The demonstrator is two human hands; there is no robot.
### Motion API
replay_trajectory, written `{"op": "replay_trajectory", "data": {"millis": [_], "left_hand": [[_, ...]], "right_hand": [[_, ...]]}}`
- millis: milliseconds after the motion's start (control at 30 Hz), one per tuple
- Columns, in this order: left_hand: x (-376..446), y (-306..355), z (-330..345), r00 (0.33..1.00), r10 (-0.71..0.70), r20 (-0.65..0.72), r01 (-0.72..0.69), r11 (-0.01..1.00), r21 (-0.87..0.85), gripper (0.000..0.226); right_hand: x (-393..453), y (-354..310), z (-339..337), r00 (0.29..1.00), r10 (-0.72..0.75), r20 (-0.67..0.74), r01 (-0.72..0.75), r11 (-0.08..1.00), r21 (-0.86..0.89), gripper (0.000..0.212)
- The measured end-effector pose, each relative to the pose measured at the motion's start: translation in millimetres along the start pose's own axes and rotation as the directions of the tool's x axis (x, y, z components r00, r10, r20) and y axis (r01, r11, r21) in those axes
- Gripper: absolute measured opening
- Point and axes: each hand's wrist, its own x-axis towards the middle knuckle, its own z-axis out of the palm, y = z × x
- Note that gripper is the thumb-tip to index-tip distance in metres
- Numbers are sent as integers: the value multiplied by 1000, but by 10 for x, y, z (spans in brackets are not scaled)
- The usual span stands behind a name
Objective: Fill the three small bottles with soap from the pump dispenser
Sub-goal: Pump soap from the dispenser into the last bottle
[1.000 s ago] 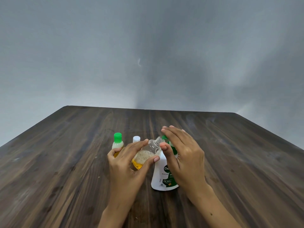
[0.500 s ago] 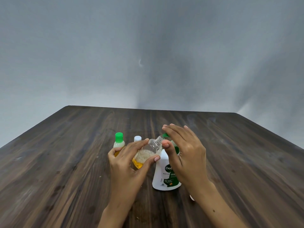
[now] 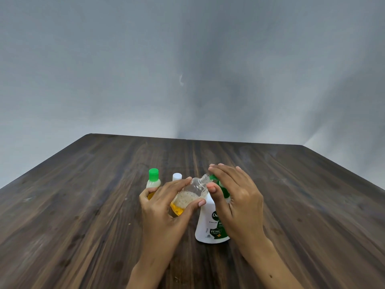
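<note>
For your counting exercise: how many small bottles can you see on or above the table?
3. The green-capped bottle stands far left, the white-capped bottle beside it, mostly hidden, and the open bottle is tilted in the left hand.

A left hand (image 3: 164, 207) holds a clear small bottle (image 3: 190, 196), tilted and partly filled with amber soap, at the pump dispenser (image 3: 210, 224). The right hand (image 3: 237, 197) rests straight-fingered on the pump. Two capped bottles (image 3: 153, 181) stand behind on the wooden tabletop (image 3: 83, 205).

The pump dispenser (image 3: 208, 224) label shows "De", partly hidden, and "99.99%".
</note>
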Motion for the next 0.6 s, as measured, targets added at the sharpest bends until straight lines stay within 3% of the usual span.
{"op": "replay_trajectory", "data": {"millis": [600], "left_hand": [[-11,39,-5,1000,15,-5,-15,1000,-14,40]], "right_hand": [[47,-4,-33,999,-4,37,3,1000,24,69]]}}
